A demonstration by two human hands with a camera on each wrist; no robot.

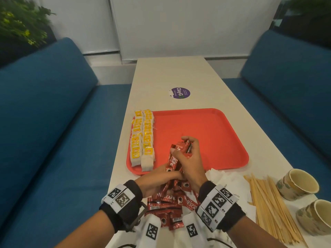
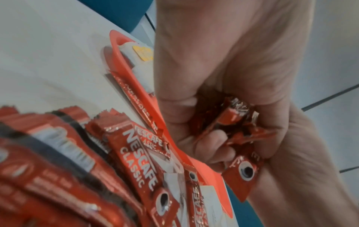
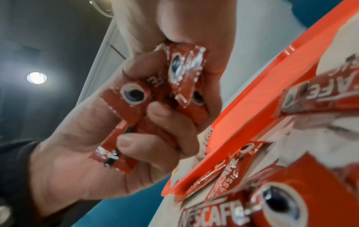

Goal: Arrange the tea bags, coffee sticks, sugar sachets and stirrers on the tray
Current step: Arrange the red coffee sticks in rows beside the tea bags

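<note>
A: Writing legible?
B: Yes. The loose sticks [image 1: 166,201] on the counter [image 1: 179,72] read "NESCAFÉ CLASSIC", red with a cup printed at one end. Far up the counter, a purple round sticker [image 1: 179,93] read "ClayG…", rest unclear. One tea bag [image 1: 147,145] tag showed "RELAX". A white sachet [image 1: 231,187] showed "White".

A: Hands?
B: Both closed round one bundle [image 1: 176,158] of sticks, held over the near edge of the tray [image 1: 206,126]. Right hand [image 1: 188,158] gripped it from above, thumb across the front. Left hand [image 1: 157,179] curled round the lower ends. Wrist views confirmed: fingers [image 3: 155,113] wrapped over red wrappers, cup prints showing between them.

A: Counts?
B: Bundle, several sticks; exact number not countable. Loose pile near the body, too overlapped to count. Tea bags, two rows along the tray's left side, yellow tags up; total not countable. Stirrers [image 1: 268,203], a fanned wooden heap to the right, uncounted. Cups [image 1: 298,183], two, paper, on their sides at far right, mouths toward the camera.

A: Sachets?
B: White, on the counter between the sticks and stirrers, off the tray.
</note>
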